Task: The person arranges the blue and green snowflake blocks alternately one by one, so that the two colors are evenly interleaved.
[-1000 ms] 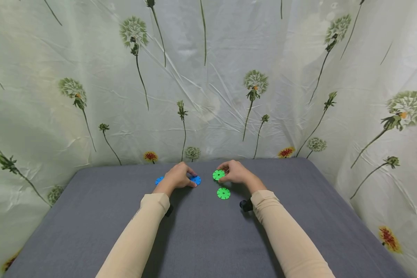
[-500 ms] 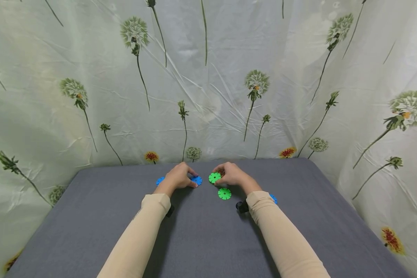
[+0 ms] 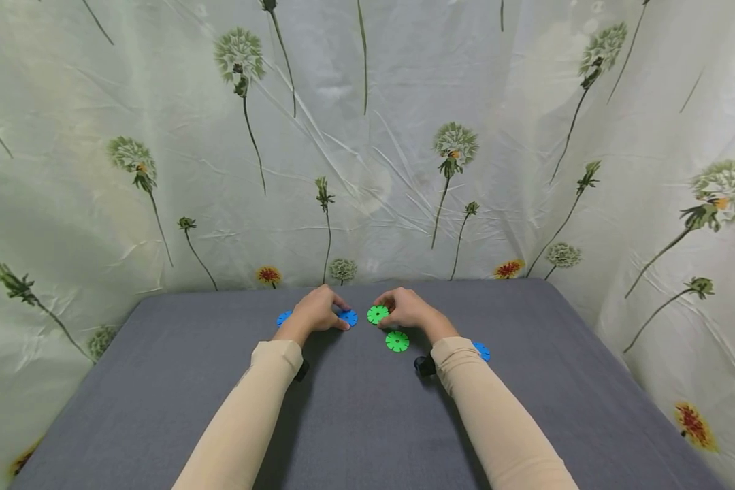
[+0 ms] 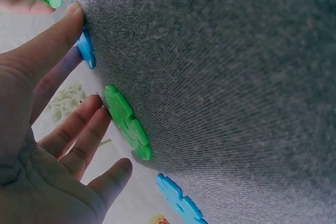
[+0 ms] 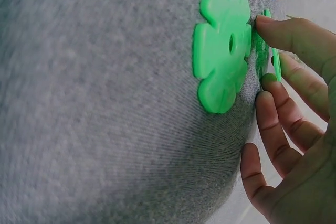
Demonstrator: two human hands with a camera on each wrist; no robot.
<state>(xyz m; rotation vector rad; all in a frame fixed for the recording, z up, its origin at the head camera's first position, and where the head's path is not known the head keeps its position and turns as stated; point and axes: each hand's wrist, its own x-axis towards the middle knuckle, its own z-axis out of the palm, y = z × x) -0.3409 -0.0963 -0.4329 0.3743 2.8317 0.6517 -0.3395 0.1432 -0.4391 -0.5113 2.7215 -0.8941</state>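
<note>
My left hand [image 3: 312, 312] pinches a blue notched building disc [image 3: 349, 318] between thumb and forefinger, low at the far part of the table. The left wrist view puts a green disc [image 4: 127, 123] on the cloth under its other fingers, and a second blue disc [image 4: 181, 200] beyond the little finger. Facing it, my right hand [image 3: 409, 307] pinches a green notched disc [image 3: 376, 314] by the edge; the right wrist view has this disc [image 5: 276, 59] tilted up from the cloth. Nearer me, another green disc [image 3: 397, 341] lies flat.
Grey cloth covers the table [image 3: 361, 422]. One more blue disc [image 3: 481, 351] lies beside my right sleeve, partly hidden by it. A flower-printed curtain [image 3: 380, 150] hangs right behind the table's far edge. Both wrists carry dark cameras.
My right hand has shifted left with its green disc, closer to the blue disc at my left hand. The blue disc beside my right sleeve has come into sight. My left hand stays put.
</note>
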